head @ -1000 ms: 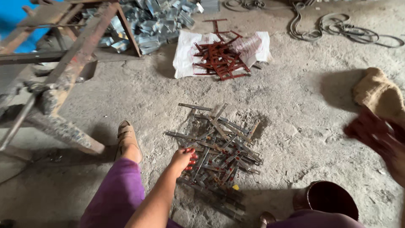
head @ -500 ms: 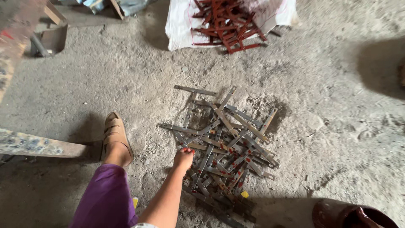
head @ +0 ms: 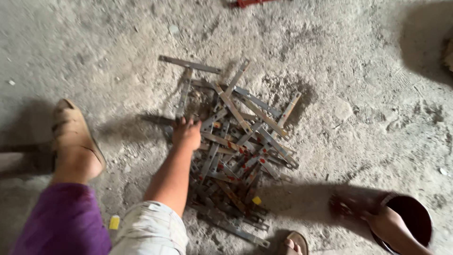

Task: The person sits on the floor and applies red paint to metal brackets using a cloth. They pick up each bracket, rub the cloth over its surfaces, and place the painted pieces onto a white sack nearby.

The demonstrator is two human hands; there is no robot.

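A heap of flat grey metal strips, some marked with red, lies on the dusty concrete floor. My left hand rests knuckles-up on the heap's left edge. Its fingers are bent down onto the strips, and I cannot see whether they grip one. My right hand is low at the right, blurred and in shadow, at the left rim of a dark red bucket. Whether it holds the rim is unclear.
My left foot in a tan sandal stands left of the heap, and the toes of my right foot show below it. A small yellow piece lies by my purple-clad leg. A red metal part pokes in at the top edge.
The view has tipped down and closer, so the white sack of red parts and the wooden frame have left the frame. My left hand has slid up along the heap's left edge. My right hand is now beside the bucket.
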